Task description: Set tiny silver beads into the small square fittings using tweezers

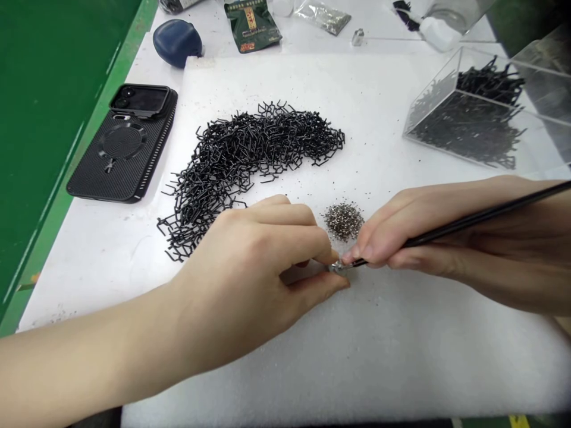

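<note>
My left hand rests on the white foam sheet, thumb and forefinger closed around a tiny shiny metal part. A slim black pen-like tool lies in my right hand, gripped near its lower end. Its tip reaches the metal part, and I cannot make out what kind of tip it is. Just above the fingertips sits a small heap of tiny metallic bits. Behind my left hand spreads a curved pile of short bent black pieces, partly hidden by that hand.
A clear plastic box of similar black pieces stands at the right. On the left lie a black phone and a dark blue rounded object. A green packet and a clear bag lie at the back.
</note>
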{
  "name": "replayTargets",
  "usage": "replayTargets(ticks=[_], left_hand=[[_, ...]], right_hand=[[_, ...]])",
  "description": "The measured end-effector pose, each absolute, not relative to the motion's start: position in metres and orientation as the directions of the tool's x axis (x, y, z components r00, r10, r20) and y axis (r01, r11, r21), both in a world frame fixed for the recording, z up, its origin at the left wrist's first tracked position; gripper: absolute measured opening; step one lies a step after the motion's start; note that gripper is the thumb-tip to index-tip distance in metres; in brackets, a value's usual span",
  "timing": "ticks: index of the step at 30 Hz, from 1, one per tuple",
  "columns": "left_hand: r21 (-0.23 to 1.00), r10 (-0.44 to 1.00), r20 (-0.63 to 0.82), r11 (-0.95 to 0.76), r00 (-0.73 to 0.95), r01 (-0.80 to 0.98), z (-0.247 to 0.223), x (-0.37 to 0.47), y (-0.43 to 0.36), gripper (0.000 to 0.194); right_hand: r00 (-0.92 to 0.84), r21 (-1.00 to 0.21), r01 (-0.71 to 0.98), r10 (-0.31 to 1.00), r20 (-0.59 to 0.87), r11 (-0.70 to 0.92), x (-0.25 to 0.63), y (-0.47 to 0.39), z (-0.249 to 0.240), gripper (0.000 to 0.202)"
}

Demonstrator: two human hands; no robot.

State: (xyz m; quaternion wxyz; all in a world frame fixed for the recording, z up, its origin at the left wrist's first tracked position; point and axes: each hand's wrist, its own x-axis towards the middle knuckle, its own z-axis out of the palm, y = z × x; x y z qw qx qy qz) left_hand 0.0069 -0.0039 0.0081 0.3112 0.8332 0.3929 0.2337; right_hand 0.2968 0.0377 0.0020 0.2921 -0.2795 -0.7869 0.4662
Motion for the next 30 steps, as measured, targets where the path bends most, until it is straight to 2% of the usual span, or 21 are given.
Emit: replayTargets(ticks=[4,13,30], left_hand=[[0.705,0.805,0.141,-0.490,0.577,0.512,0.0066,0.0059,-0.0045,0.015],[0.691,0.801,0.139,-0.500,0.583,0.523,0.0058,0.0049,-0.0046,0.017],[0.698,0.803,0.138,-0.494,0.580,0.518,0.0057,0.0051,-0.0041,0.015]], right_hand=[[-0.636,-0.893,0.198,0.746,0.196,0.404,0.2974,0.0352,0.0025,0.018],[-0.691,-0.882,0.151,0.686,0.228,0.446,0.2966,0.0387,0.0021,0.024],[-0.694,-0.878,0.165,0.686,0.220,0.449,0.2994,0.0407,0.0024,0.019]])
